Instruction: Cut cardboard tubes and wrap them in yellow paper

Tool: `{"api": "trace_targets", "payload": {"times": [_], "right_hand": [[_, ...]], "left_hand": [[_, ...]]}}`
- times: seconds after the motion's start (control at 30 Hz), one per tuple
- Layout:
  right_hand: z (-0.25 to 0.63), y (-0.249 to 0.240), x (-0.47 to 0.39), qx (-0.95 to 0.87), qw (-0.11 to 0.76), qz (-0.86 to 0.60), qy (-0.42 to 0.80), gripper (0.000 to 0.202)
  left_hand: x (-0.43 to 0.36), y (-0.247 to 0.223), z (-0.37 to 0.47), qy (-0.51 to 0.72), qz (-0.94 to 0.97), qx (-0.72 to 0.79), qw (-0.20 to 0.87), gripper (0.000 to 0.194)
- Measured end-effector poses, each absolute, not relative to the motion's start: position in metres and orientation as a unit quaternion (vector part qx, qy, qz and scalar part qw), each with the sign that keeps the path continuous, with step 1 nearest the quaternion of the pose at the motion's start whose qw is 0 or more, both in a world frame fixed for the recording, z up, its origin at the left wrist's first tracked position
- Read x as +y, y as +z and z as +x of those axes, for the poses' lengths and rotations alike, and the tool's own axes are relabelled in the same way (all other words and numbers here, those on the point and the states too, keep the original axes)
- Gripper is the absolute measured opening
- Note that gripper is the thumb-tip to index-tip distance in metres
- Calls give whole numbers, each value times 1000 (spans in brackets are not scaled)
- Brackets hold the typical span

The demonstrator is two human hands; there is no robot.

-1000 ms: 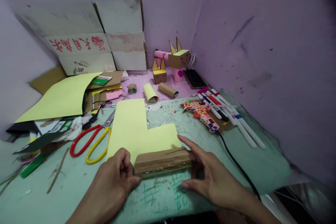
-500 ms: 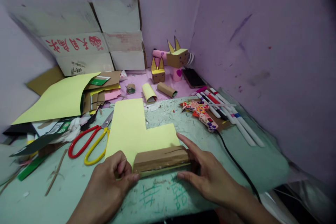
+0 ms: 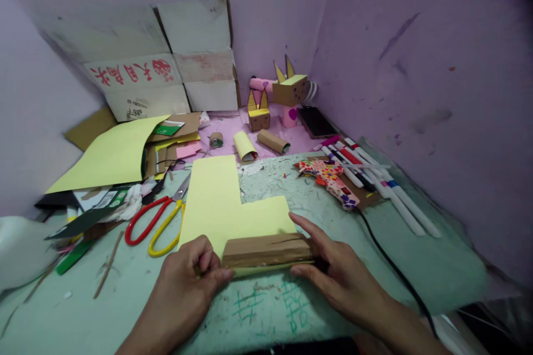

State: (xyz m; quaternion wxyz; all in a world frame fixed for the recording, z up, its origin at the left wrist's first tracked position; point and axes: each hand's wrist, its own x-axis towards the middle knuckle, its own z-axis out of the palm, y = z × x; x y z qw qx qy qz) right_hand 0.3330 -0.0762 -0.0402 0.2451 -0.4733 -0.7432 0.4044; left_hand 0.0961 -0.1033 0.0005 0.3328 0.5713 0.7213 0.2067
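A flattened brown cardboard tube (image 3: 266,251) lies along the near edge of an L-shaped sheet of yellow paper (image 3: 216,194). A thin strip of the yellow paper shows under the tube's near side. My left hand (image 3: 189,280) is closed at the tube's left end, fingers curled and thumb pressed by the paper's edge; a bit of yellow shows in its grasp. Round the tube's right end, my right hand (image 3: 333,272) holds it between thumb and fingers, the index finger stretched over the paper's right edge. The tube's right end is hidden by that hand.
Red-and-yellow-handled scissors (image 3: 160,222) lie left of the paper. A flower-patterned glue gun (image 3: 328,177) with a black cord (image 3: 387,255) and several markers (image 3: 387,183) are at right. Behind stand cardboard animal figures (image 3: 259,116), short tubes (image 3: 245,147) and a phone (image 3: 316,122). Paper scraps (image 3: 108,161) pile up left.
The whole scene has shifted slightly right in view as the camera turned. Both hands keep their places on the tube and paper, with hardly any visible movement.
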Motion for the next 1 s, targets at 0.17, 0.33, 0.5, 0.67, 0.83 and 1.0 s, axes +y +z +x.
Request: {"api": "trace_targets", "payload": {"times": [0.17, 0.33, 0.5, 0.67, 0.83, 1.0], "right_hand": [[332, -39, -77, -741, 239, -482, 402, 55], [330, -41, -76, -737, 240, -493, 395, 54], [329, -42, -76, -740, 238, -496, 386, 52], [329, -40, -75, -745, 237, -499, 373, 52], [329, -39, -74, -742, 239, -497, 381, 50], [329, -39, -74, -732, 253, -494, 395, 50]], "left_hand": [[-103, 5, 96, 185, 609, 713, 294, 25], [-106, 4, 88, 173, 695, 660, 224, 16], [-109, 5, 77, 154, 782, 585, 146, 8], [-107, 7, 77, 149, 797, 570, 134, 18], [-104, 3, 80, 166, 765, 601, 163, 19], [-104, 0, 79, 174, 735, 623, 203, 21]]}}
